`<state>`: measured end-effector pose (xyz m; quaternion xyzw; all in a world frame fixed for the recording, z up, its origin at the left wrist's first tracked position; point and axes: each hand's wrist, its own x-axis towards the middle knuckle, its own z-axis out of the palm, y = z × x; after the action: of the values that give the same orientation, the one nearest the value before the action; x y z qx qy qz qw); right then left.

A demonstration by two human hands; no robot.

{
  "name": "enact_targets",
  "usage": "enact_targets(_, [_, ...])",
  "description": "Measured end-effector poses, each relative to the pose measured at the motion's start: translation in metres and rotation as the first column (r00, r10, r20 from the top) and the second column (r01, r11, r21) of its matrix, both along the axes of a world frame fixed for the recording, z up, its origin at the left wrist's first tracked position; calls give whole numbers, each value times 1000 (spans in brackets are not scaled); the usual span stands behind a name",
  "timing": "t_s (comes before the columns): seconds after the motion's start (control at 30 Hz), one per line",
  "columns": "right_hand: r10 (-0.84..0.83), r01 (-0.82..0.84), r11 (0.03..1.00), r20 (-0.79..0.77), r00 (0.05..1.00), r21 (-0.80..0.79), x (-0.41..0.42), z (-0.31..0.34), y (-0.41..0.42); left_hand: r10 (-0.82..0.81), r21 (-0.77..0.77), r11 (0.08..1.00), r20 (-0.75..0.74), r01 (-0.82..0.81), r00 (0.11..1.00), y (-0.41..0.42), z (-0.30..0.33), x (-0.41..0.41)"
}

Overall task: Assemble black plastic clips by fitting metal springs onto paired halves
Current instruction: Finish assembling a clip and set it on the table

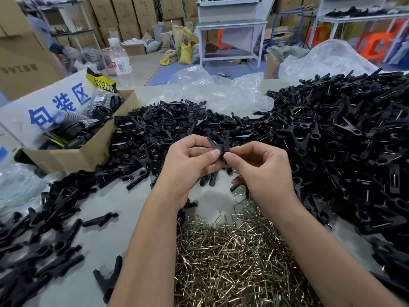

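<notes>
Both hands hold one black plastic clip above the table, its two halves crossed in a V at the top. My left hand pinches it from the left with thumb and fingers. My right hand pinches it from the right; more black pieces stick out below the hands. A heap of brass-coloured metal springs lies under my forearms. Loose clip halves are piled behind the hands. Whether a spring sits on the held clip is hidden.
A large mound of black clips with springs fills the right side. More black clips lie at the left. An open cardboard box of packaged parts stands at the left. Clear plastic bags lie behind the piles.
</notes>
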<state>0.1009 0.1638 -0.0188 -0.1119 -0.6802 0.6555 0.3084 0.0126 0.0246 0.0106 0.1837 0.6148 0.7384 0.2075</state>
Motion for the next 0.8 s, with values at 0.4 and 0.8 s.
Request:
enact_targets(0.4, [59, -61, 994, -19, 998, -93, 1, 7, 3, 16, -61, 998, -32, -18, 999, 1, -3, -4])
enact_targets(0.8, [48, -54, 989, -48, 998, -136, -1, 2, 0, 18, -73, 997, -45, -22, 999, 3, -6, -5])
